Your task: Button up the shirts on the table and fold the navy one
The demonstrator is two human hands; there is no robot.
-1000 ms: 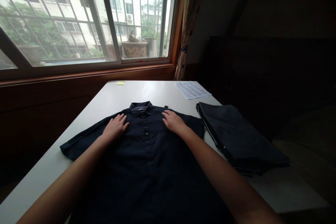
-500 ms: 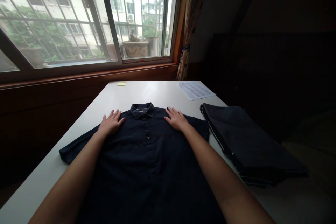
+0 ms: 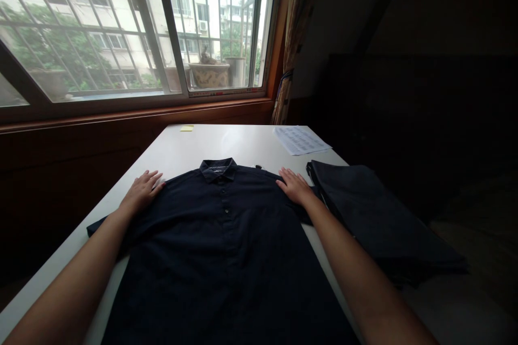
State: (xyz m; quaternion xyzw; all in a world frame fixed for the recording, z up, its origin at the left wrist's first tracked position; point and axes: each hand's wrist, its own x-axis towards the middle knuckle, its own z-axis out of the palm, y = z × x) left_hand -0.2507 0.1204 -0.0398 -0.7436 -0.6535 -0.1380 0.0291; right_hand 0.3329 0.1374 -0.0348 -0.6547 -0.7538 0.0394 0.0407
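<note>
A dark navy short-sleeved shirt (image 3: 226, 248) lies spread front side up, its collar pointing toward the window and its lower part running out of view at the bottom. Fingers apart, my left hand (image 3: 142, 190) rests flat on the shoulder near the left sleeve. My right hand (image 3: 294, 185) lies on the opposite shoulder close to the other sleeve, with its fingers stretched out too. Neither hand grips the cloth. My forearms cover parts of both sleeves. A small dark and white object (image 3: 258, 167) peeks out behind the right shoulder; its kind is unclear.
The shirt lies on a white table (image 3: 238, 143). To the right sits a stack of folded dark cloth (image 3: 384, 215). Printed paper sheets (image 3: 301, 140) lie at the far right corner, and a yellow sticky note (image 3: 186, 128) at the far left. A barred window (image 3: 210, 27) stands beyond.
Both hands have slid outward across the shoulders from beside the collar toward the sleeves, the left one going left and the right one going right. The shirt body stays nearly in place.
</note>
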